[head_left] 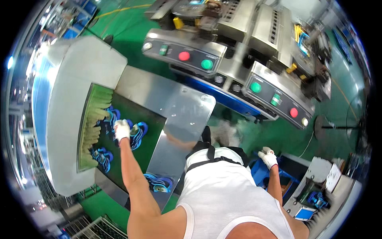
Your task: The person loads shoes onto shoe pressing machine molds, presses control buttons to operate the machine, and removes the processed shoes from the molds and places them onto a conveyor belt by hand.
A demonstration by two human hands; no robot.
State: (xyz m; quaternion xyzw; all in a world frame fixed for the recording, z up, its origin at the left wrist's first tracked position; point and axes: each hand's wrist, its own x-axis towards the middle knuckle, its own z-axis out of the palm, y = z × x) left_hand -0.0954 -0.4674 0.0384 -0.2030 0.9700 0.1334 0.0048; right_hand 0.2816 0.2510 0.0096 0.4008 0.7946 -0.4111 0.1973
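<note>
In a white glove, my left hand (pixel 122 130) reaches over the dark green conveyor belt (pixel 154 120), its fingers closed at the edge of a blue-and-black shoe (pixel 113 115); the glove hides part of the grip. Just right of the glove lies another such shoe (pixel 137 135). A further blue shoe (pixel 102 158) is nearer me, by the bristle curtain. Off to my right side, my right hand (pixel 268 156), also gloved in white, hangs above a blue crate (pixel 260 174). Its fingers are curled, with nothing visible in them.
A pale machine housing (pixel 67 99) with a green bristle curtain (pixel 93 123) stands left. More shoes (pixel 160 183) sit on the metal ledge (pixel 179 119) beside me. Ahead are press machines with button panels (pixel 185 53) (pixel 278 95). A machine with a blue screen (pixel 305 214) is at right.
</note>
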